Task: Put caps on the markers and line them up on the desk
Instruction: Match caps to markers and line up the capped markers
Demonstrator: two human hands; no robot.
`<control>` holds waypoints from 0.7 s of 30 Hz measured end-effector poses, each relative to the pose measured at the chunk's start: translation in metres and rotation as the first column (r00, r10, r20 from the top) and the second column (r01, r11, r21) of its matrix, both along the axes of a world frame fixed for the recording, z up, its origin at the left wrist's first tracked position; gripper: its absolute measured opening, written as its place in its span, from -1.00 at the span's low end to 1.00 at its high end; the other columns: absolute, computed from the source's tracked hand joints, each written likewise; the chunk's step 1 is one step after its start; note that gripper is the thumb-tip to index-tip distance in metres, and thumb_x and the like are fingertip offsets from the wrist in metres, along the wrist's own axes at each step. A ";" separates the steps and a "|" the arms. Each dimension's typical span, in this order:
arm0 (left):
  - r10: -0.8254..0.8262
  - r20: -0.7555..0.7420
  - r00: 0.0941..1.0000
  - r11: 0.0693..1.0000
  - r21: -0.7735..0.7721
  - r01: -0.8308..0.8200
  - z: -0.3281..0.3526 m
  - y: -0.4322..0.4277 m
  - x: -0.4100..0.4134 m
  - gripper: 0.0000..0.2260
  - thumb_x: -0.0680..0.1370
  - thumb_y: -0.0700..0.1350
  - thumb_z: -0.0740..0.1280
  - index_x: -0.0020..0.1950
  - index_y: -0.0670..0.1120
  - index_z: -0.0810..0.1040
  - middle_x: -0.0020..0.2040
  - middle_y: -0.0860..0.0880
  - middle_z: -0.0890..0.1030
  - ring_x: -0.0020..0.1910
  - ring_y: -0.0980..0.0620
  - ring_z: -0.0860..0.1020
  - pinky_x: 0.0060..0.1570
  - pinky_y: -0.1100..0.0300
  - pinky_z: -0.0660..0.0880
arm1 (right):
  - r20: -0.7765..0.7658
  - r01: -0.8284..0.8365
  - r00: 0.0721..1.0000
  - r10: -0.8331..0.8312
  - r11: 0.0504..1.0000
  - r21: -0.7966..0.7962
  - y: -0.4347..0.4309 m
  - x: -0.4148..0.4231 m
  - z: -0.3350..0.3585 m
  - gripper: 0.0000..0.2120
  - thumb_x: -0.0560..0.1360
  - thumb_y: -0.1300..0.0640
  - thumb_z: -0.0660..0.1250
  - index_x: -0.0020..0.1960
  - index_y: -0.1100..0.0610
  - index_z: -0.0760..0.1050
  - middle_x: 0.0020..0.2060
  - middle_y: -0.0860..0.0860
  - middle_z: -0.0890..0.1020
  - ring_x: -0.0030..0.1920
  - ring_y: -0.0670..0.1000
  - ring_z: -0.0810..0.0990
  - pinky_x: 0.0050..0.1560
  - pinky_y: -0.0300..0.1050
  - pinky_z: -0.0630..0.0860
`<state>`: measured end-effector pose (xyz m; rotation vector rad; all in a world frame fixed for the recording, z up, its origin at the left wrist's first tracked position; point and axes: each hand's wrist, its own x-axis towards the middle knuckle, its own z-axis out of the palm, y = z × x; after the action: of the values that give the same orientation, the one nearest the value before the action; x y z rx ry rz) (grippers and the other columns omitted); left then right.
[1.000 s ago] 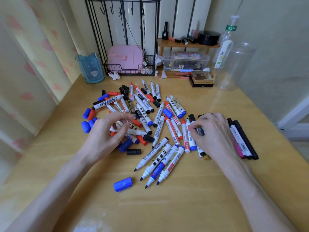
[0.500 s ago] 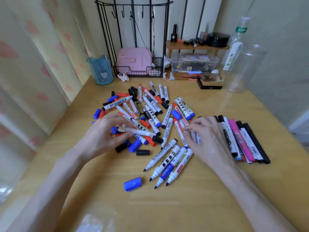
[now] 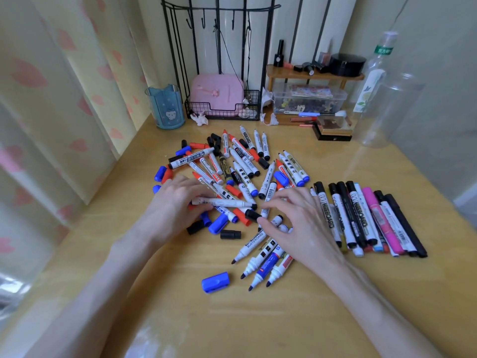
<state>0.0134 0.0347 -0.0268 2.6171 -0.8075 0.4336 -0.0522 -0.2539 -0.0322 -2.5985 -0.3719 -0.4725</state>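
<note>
A jumble of markers (image 3: pixel 240 169) and loose red, blue and black caps covers the middle of the wooden desk (image 3: pixel 232 319). My left hand (image 3: pixel 173 205) grips the left end of a white marker (image 3: pixel 227 202) that lies crosswise over the pile. My right hand (image 3: pixel 294 220) pinches a black cap (image 3: pixel 251 214) between thumb and forefinger, just below that marker's tip. Under my right hand several uncapped markers (image 3: pixel 260 262) point toward me. To the right, capped markers (image 3: pixel 361 218) lie side by side in a row. A blue cap (image 3: pixel 215 281) sits alone in front.
A blue cup (image 3: pixel 166 107), a black wire rack (image 3: pixel 222 109) with a pink box, a small wooden shelf (image 3: pixel 315 73), a clear storage box (image 3: pixel 307 99) and clear plastic bottles (image 3: pixel 379 107) line the back. A curtain hangs at the left.
My right hand left the row of capped markers and moved left to the black cap. My left hand took hold of the white marker. The camera tilted, bringing the row fully into view.
</note>
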 end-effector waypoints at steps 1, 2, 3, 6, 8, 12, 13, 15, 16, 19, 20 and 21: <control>0.016 0.008 1.000 1.000 -0.018 -0.015 0.000 0.000 0.001 -0.84 0.53 -0.07 0.55 0.09 0.02 0.69 -0.03 0.09 0.65 -0.02 -0.06 0.56 -0.06 -0.11 0.54 | 0.006 0.004 1.000 -0.004 1.000 0.002 0.000 0.000 -0.001 -0.71 0.52 -0.18 0.41 0.15 -0.07 0.67 0.10 -0.15 0.57 0.21 -0.05 0.44 0.21 0.02 0.39; 0.033 0.006 0.999 0.998 -0.054 -0.032 0.001 0.001 0.001 -0.86 0.54 -0.07 0.54 0.07 0.03 0.68 -0.05 0.10 0.64 -0.04 -0.02 0.55 -0.06 -0.03 0.54 | 0.012 0.012 1.000 -0.012 1.000 0.007 0.000 0.001 -0.001 -0.72 0.52 -0.17 0.42 0.14 -0.06 0.67 0.10 -0.15 0.57 0.21 -0.05 0.45 0.22 0.03 0.41; 0.053 -0.019 0.998 0.992 -0.112 -0.055 0.004 0.001 0.000 -0.88 0.55 -0.06 0.54 0.06 0.05 0.68 -0.07 0.12 0.63 -0.06 0.04 0.55 -0.08 0.11 0.52 | 0.019 0.021 1.000 -0.022 1.000 0.018 0.000 0.001 -0.002 -0.73 0.52 -0.16 0.42 0.14 -0.05 0.67 0.09 -0.15 0.57 0.21 -0.05 0.45 0.23 0.04 0.42; 0.013 -0.213 0.977 0.919 -0.382 -0.095 0.015 -0.011 -0.010 -0.89 0.53 0.03 0.53 0.01 0.10 0.68 -0.12 0.10 0.68 -0.12 0.11 0.59 -0.17 0.36 0.42 | 0.031 0.042 0.998 -0.046 0.994 0.099 0.002 -0.001 0.003 -0.69 0.51 -0.20 0.40 0.13 -0.04 0.68 0.05 -0.15 0.58 0.19 -0.06 0.46 0.25 -0.04 0.42; -0.114 -0.326 0.938 0.854 -0.515 -0.076 0.022 -0.028 -0.020 -0.81 0.49 0.08 0.53 0.03 0.04 0.71 -0.15 0.08 0.71 -0.18 0.14 0.62 -0.16 0.37 0.44 | -0.030 0.041 0.999 -0.036 0.979 0.199 0.006 -0.002 0.009 -0.62 0.51 -0.29 0.37 0.16 -0.07 0.68 0.06 -0.20 0.59 0.22 -0.12 0.45 0.27 -0.19 0.36; -0.225 -0.324 0.919 0.857 -0.515 0.028 0.022 -0.057 -0.039 -0.80 0.49 0.07 0.55 0.05 0.04 0.73 -0.16 0.15 0.70 -0.18 0.11 0.62 -0.15 0.37 0.43 | -0.121 0.004 0.991 0.057 0.889 0.458 0.017 -0.002 0.014 -0.65 0.52 -0.35 0.33 0.05 -0.14 0.70 -0.05 -0.24 0.65 0.09 -0.16 0.54 0.03 -0.23 0.37; -0.224 -0.322 0.920 0.860 -0.510 0.032 0.021 -0.060 -0.042 -0.79 0.48 0.08 0.56 0.06 0.04 0.73 -0.18 0.19 0.68 -0.20 0.12 0.60 -0.17 0.39 0.40 | -0.138 0.009 0.988 0.073 0.856 0.517 0.019 -0.004 0.016 -0.71 0.54 -0.27 0.36 0.01 -0.10 0.71 -0.13 -0.23 0.65 -0.06 -0.20 0.55 -0.07 -0.30 0.34; -0.224 -0.315 0.922 0.859 -0.511 0.034 0.020 -0.063 -0.043 -0.78 0.50 0.07 0.54 0.09 0.04 0.72 -0.20 0.22 0.65 -0.20 0.14 0.59 -0.18 0.41 0.38 | -0.169 0.024 0.980 0.106 0.779 0.627 0.019 -0.005 0.021 -0.80 0.59 -0.09 0.41 -0.04 0.01 0.72 -0.28 -0.21 0.63 -0.30 -0.23 0.49 -0.24 -0.38 0.33; -0.216 -0.307 0.927 0.858 -0.513 0.030 0.020 -0.061 -0.041 -0.80 0.54 0.06 0.50 0.11 0.04 0.72 -0.16 0.22 0.66 -0.15 0.15 0.61 -0.15 0.41 0.39 | -0.179 0.030 0.976 0.122 0.745 0.667 0.017 -0.006 0.023 -0.81 0.60 -0.04 0.41 -0.04 0.05 0.72 -0.27 -0.18 0.66 -0.32 -0.22 0.51 -0.26 -0.38 0.36; -0.128 -0.255 0.959 0.873 -0.487 -0.013 0.018 -0.048 -0.032 -0.85 0.65 -0.03 0.39 0.19 0.04 0.69 0.05 0.20 0.70 0.05 0.13 0.65 -0.01 0.29 0.49 | -0.209 0.079 0.971 0.117 0.667 0.741 0.010 -0.005 0.026 -0.78 0.64 -0.01 0.37 0.02 0.12 0.69 -0.13 -0.06 0.75 -0.10 -0.15 0.68 -0.05 -0.27 0.54; -0.101 -0.238 0.966 0.892 -0.452 -0.018 0.016 -0.044 -0.029 -0.84 0.65 -0.03 0.39 0.20 0.05 0.68 0.09 0.19 0.69 0.09 0.12 0.63 0.04 0.23 0.51 | -0.229 0.109 0.967 0.107 0.641 0.760 0.008 -0.004 0.027 -0.76 0.65 -0.01 0.35 0.03 0.15 0.67 -0.12 -0.06 0.75 -0.08 -0.12 0.70 -0.04 -0.25 0.54; -0.090 -0.224 0.970 0.914 -0.406 -0.009 0.014 -0.042 -0.027 -0.82 0.64 0.01 0.40 0.22 0.06 0.68 0.13 0.18 0.66 0.13 0.13 0.60 0.10 0.19 0.51 | -0.246 0.135 0.965 0.093 0.628 0.766 0.005 -0.003 0.026 -0.73 0.66 -0.01 0.32 0.04 0.18 0.64 -0.14 -0.06 0.76 -0.12 -0.12 0.70 -0.08 -0.24 0.52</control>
<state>-0.0139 -0.0078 -0.0128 2.2076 -0.6144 0.2348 -0.0555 -0.2485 -0.0058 -1.7564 -0.0098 -0.2052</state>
